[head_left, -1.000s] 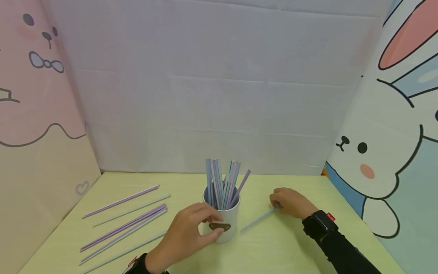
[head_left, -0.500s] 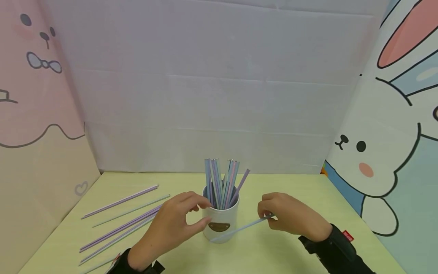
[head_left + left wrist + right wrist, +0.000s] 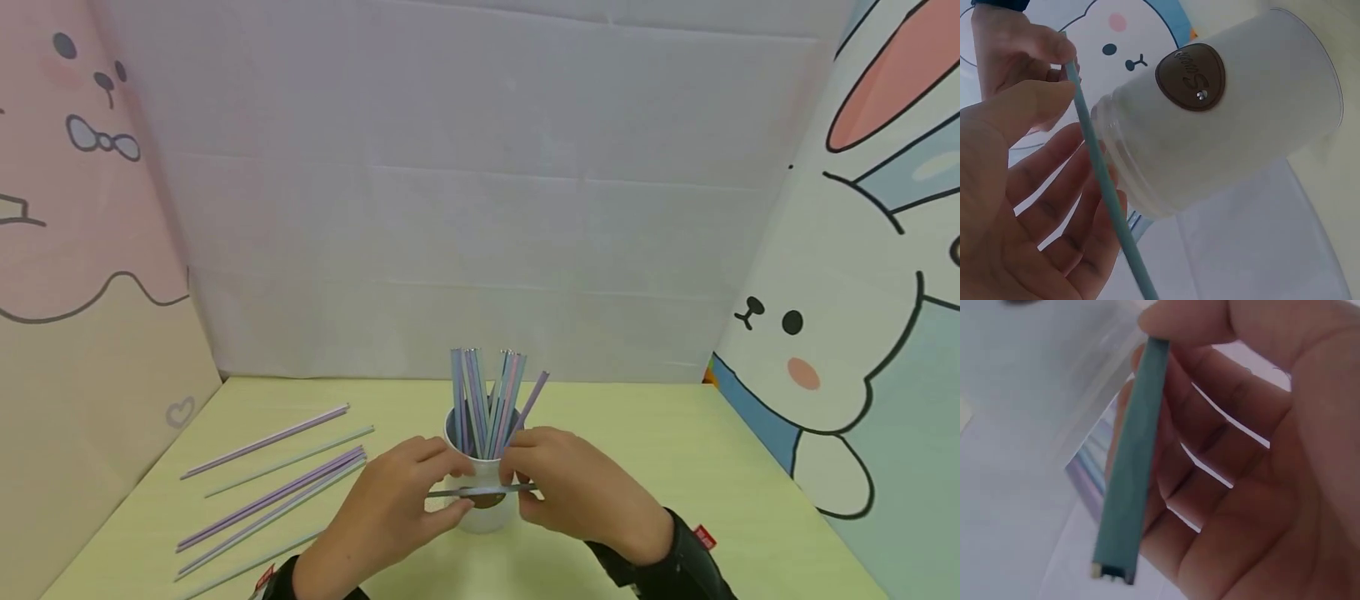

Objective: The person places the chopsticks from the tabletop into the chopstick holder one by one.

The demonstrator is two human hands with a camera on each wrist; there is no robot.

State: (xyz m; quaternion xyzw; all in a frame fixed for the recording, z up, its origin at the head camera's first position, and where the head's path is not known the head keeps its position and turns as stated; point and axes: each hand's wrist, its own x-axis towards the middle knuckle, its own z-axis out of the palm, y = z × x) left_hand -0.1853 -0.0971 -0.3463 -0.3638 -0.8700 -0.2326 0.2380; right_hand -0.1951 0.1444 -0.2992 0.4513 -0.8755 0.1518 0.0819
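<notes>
In the head view, my right hand [image 3: 577, 492] pinches a thin blue stick [image 3: 487, 490] between thumb and fingers near its right end. The stick lies nearly level in front of a white cup [image 3: 483, 517] with a brown badge. My left hand [image 3: 397, 508] is curved beside the cup, and the stick passes between its spread thumb and fingers. In the left wrist view, my left thumb tip meets the stick's edge [image 3: 1107, 187], with the fingers loosely bent behind. The right wrist view shows the stick's hollow, notched end [image 3: 1113, 572]. Its exact kind is unclear.
Several blue, purple and pink sticks [image 3: 495, 404] stand upright in the cup. To the left, several purple and pale green sticks [image 3: 277, 496] lie slanting on the yellow table [image 3: 637, 417]. A white backdrop [image 3: 480, 208] rises behind, with cartoon panels on both sides.
My right hand has lifted the blue stick off the table at the right and brought it left, in front of the cup. My left hand drew back slightly from the cup, then returned around the stick.
</notes>
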